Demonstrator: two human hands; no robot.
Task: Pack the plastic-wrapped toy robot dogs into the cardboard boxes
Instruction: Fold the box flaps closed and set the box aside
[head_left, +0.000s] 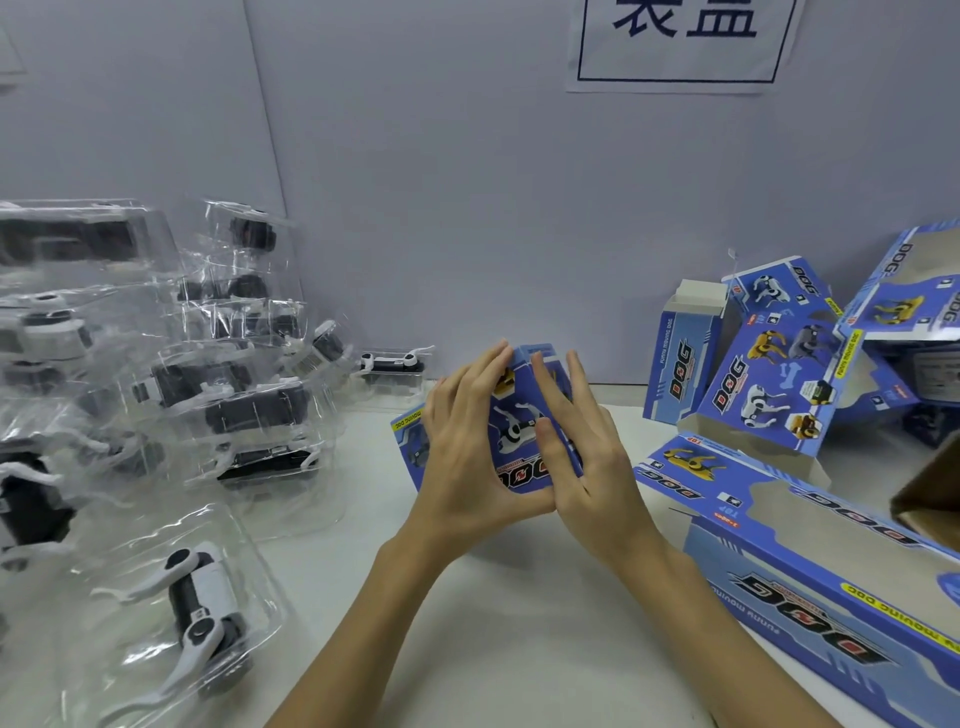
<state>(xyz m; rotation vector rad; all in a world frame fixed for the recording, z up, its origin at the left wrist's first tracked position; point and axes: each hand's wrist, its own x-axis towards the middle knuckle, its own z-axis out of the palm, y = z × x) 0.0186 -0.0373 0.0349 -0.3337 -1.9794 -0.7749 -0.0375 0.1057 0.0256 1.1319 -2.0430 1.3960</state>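
Observation:
A blue printed cardboard box (519, 426) stands on the white table (519, 623) at the centre. My left hand (467, 447) lies flat against its left side, fingers straight. My right hand (582, 457) presses on its right side and front, fingers straight, with the thumb on the printed face. To the left, a pile of plastic-wrapped toy robot dogs (223, 395) rises against the wall. One wrapped black-and-white dog (200, 603) lies nearest me at the lower left. A single wrapped dog (392, 366) sits just behind the box.
Several more blue boxes (769, 384) lean in a heap at the back right. A long open box (810, 571) lies on its side at the right. A brown cardboard corner (930, 493) shows at the right edge. A grey wall with a paper sign (680, 41) closes the back.

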